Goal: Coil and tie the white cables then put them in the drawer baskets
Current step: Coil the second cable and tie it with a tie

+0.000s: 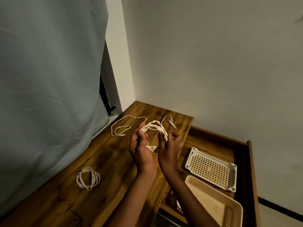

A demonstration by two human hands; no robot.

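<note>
Near the left front edge of the surface [101, 154]: one coiled cable [88, 178], bundled, not yet stowed. Middle: left hand [139, 145] with fingers curled round the loops of a braided cable [155, 128]; right hand [169, 145] fingers bent against the same loops. Its loose tail lies toward the far edge. Right: open drawer [242, 154] with white basket [211, 171] and tan basket [213, 199]; no cable visible inside. Judged: coiling under way, tying and stowing left.

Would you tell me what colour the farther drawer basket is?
White, with a grid-holed base, in the head view: basket.
</note>
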